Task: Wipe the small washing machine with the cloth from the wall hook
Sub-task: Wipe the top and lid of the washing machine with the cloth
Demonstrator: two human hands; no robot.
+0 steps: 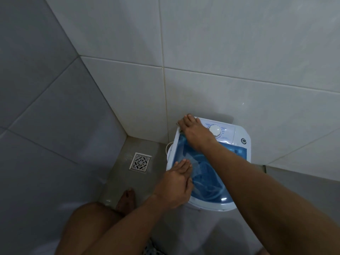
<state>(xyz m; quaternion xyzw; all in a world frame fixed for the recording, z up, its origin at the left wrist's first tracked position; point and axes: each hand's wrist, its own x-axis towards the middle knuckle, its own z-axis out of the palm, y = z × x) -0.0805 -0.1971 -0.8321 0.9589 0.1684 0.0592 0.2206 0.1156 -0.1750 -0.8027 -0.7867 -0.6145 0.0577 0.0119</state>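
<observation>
the small washing machine (239, 137) stands against the tiled wall — right hand (195, 133) flat at its far-left corner, fingers together; left hand (174, 183) flat on the blue lid (207, 181), fingers together. cloth not discernible.

One washing machine (211, 173) is seen, with one dial (214, 130) and one blue lid (206, 181). One floor drain (140, 161), two hands and one bare foot (127, 199) are counted.

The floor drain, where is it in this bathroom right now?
The floor drain sits in the floor near the corner of the tiled walls, just left of the small washing machine and ahead of the person's bare foot.
</observation>
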